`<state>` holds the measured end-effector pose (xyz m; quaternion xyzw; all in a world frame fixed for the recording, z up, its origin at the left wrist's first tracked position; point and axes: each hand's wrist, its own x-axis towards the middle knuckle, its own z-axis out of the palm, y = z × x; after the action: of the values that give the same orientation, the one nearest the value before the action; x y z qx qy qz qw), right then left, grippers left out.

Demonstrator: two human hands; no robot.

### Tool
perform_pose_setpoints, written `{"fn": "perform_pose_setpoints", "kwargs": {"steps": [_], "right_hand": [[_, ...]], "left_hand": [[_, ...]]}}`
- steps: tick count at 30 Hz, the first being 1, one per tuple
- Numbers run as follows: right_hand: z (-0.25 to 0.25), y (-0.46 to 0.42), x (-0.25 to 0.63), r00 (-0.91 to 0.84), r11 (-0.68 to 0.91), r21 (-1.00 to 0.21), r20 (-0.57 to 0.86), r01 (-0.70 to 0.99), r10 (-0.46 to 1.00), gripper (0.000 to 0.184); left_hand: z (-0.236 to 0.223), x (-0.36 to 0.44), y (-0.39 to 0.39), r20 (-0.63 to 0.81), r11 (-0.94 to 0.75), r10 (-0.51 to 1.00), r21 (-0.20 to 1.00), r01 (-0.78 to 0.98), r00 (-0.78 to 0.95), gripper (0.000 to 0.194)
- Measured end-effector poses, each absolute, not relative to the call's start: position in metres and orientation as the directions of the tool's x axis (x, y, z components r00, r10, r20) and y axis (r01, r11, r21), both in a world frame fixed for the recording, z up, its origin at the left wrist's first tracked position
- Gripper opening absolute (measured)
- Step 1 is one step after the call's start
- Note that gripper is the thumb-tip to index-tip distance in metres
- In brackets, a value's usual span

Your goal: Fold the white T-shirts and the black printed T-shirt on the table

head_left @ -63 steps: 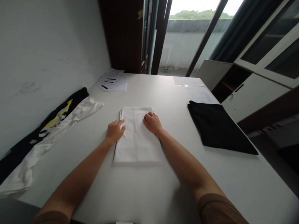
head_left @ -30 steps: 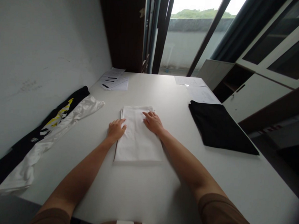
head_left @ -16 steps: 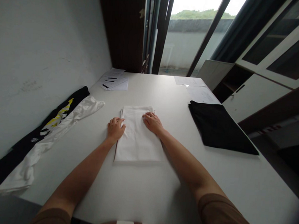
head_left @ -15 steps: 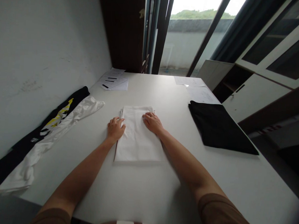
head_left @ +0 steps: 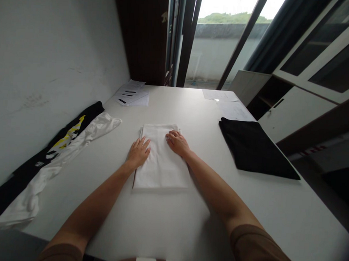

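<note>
Plainly, the flat rectangle of folded white cloth (head_left: 163, 172) lies straight ahead of the person, on the smooth white tabletop (head_left: 163, 223), its long axis running away from the body; it sits between the two hands, and neither is the nearer, since both touch it; the bare left hand (head_left: 138, 152) lies across its left edge, palm down, fingers loosely spread and gripping nothing that I can see; the bare right hand (head_left: 178, 142) covers the right side towards the far end, fingers close together and a little curled, though whether they pinch a layer I cannot tell; both forearms reach forward and slant inward, elbows wide; well off to the right lies a folded black cloth (head_left: 258, 150), to the left a long strip of rumpled white fabric (head_left: 83, 141)
</note>
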<state>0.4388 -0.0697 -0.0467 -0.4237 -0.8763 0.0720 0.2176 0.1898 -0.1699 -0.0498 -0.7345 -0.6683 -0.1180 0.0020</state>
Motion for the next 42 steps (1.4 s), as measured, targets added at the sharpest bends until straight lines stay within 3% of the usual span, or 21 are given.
{"fn": "perform_pose_setpoints", "kwargs": {"steps": [5,14,20,26,33,37,42], "right_hand": [[-0.046,-0.069,0.439,-0.544,0.637,-0.317,0.339,0.702,0.768,0.035],[-0.04,-0.066,0.443,-0.493,0.615,-0.349,0.379,0.707,0.783,0.032],[-0.051,-0.064,0.442,-0.536,0.606,-0.31,0.286,0.733,0.794,0.039],[-0.05,-0.066,0.442,-0.497,0.547,-0.3,0.229,0.782,0.837,0.043],[-0.047,-0.066,0.443,-0.484,0.548,-0.298,0.264,0.782,0.834,0.039],[-0.046,-0.062,0.448,-0.377,0.43,-0.289,0.224,0.855,0.899,0.041],[-0.049,-0.049,0.459,-0.257,0.27,-0.281,0.084,0.921,0.963,0.056]], "left_hand": [[-0.052,0.187,-0.169,0.153,-0.115,0.984,0.158,0.981,0.091,0.054],[-0.041,0.205,-0.181,0.084,-0.27,0.962,0.163,0.949,0.259,0.059],[-0.039,0.211,-0.183,0.145,-0.179,0.977,0.14,0.974,0.158,0.057],[-0.048,0.201,-0.174,0.092,-0.111,0.991,0.159,0.981,0.097,0.061],[-0.042,0.228,-0.149,0.164,-0.142,0.978,0.084,0.986,0.127,0.06],[-0.042,0.251,-0.123,0.096,-0.225,0.972,0.107,0.968,0.216,0.059],[-0.048,0.269,-0.093,0.052,-0.293,0.956,0.127,0.948,0.289,0.058]]}}
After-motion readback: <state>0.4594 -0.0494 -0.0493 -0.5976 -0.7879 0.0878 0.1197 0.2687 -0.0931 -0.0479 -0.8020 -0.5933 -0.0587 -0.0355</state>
